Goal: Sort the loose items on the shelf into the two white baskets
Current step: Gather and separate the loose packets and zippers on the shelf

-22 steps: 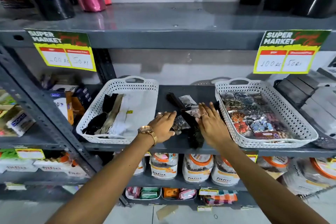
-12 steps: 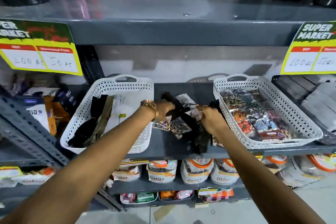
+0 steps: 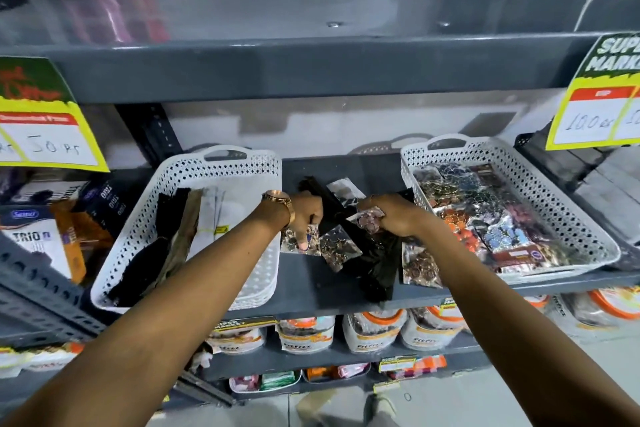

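Observation:
Two white perforated baskets stand on the grey shelf point(image 3: 311, 282). The left basket point(image 3: 180, 180) holds black and brown flat packets. The right basket point(image 3: 568, 211) is filled with clear packets of coloured beads. Between them lies a pile of loose items: black packets point(image 3: 374, 263) and clear bead packets point(image 3: 337, 246). My left hand point(image 3: 306, 215), with a gold watch on the wrist, grips a bead packet point(image 3: 298, 241) at the pile's left edge. My right hand point(image 3: 394, 217) is lifted over the pile, pinching a small packet of pinkish beads point(image 3: 369, 220).
The upper shelf point(image 3: 311, 66) overhangs the baskets, with yellow price tags point(image 3: 48, 135) hanging at both sides. Boxes point(image 3: 38, 236) stand left of the left basket and dark stacked items point(image 3: 602, 180) right of the right one. Jars point(image 3: 367, 329) fill the shelf below.
Both hands went from resting flat on the pile to closing on bead packets. My right hand has lifted its packet off the pile. The camera has moved closer and tilted.

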### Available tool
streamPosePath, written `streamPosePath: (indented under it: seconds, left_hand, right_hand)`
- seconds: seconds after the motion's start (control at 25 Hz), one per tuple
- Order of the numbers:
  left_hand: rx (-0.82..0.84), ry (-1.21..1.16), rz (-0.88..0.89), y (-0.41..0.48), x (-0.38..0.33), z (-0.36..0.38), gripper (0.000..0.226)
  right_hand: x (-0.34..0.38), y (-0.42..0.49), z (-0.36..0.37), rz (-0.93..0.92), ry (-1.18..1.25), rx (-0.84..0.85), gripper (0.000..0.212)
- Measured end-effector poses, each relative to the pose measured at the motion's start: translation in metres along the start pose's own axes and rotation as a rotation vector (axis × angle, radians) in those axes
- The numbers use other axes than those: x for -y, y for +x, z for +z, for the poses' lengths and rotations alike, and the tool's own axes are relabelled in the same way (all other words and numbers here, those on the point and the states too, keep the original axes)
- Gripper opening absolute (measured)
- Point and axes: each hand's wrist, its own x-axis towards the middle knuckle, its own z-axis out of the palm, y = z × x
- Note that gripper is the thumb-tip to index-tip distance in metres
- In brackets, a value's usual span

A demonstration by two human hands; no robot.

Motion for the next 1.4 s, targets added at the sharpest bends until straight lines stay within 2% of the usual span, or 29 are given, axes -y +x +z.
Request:
streamPosePath:
  seconds: [0.16,0.32,0.44,0.52,0.64,0.76,0.84,0.96,1.04,1.12,1.2,1.28,1.36,1.4]
  left_hand:
    - [-0.029,-0.092,0.005,-0.002,0.001,-0.006,0.04]
    - [-0.107,-0.26,-0.014,0.002,-0.002,-0.021,0.042]
    - [-0.063,-0.394,-0.037,0.005,-0.011,-0.016,0.026]
    - [0.001,-0.489,-0.117,0.013,-0.023,0.001,0.026]
    - [-0.061,-0.49,-0.192,0.022,-0.035,0.021,0.036]
    - [-0.039,-0.546,-0.218,0.021,-0.034,0.018,0.035]
    - [-0.043,-0.571,-0.23,0.016,-0.03,0.003,0.029]
    - [-0.237,-0.748,-0.233,0.02,-0.024,-0.031,0.028]
    - [-0.421,-0.956,-0.218,0.038,-0.026,-0.049,0.038]
    - [-0.528,-0.984,-0.233,0.062,-0.038,-0.053,0.049]
    - [-0.501,-1.002,-0.262,0.09,-0.055,-0.045,0.04]
    - [-0.459,-0.985,-0.272,0.108,-0.073,-0.031,0.019]
    - [-0.463,-0.852,-0.275,0.117,-0.081,-0.022,0.029]
    - [-0.475,-0.798,-0.304,0.114,-0.085,-0.021,0.026]
  right_hand:
    - [0.001,0.004,0.003,-0.042,-0.035,0.062,0.05]
    - [0.0,0.013,0.008,-0.055,-0.171,0.085,0.042]
    - [-0.005,0.021,0.007,-0.058,-0.19,0.06,0.046]
    - [-0.01,0.023,0.006,-0.064,-0.202,0.0,0.043]
    - [-0.013,0.02,0.006,-0.052,-0.161,-0.103,0.049]
    - [-0.012,0.013,0.002,0.033,0.059,-0.263,0.057]
    - [-0.013,0.01,-0.006,0.101,0.184,-0.432,0.056]
    - [-0.016,0.01,-0.027,0.146,0.189,-0.598,0.042]
    - [-0.014,0.014,-0.041,0.222,0.194,-0.588,0.038]
    - [-0.013,0.024,-0.046,0.268,0.16,-0.557,0.034]
    - [-0.014,0.034,-0.043,0.271,0.104,-0.518,0.037]
    - [-0.013,0.038,-0.034,0.301,0.038,-0.446,0.039]
    - [-0.009,0.039,-0.027,0.315,-0.095,-0.352,0.036]
    - [-0.008,0.039,-0.023,0.317,-0.148,-0.326,0.036]
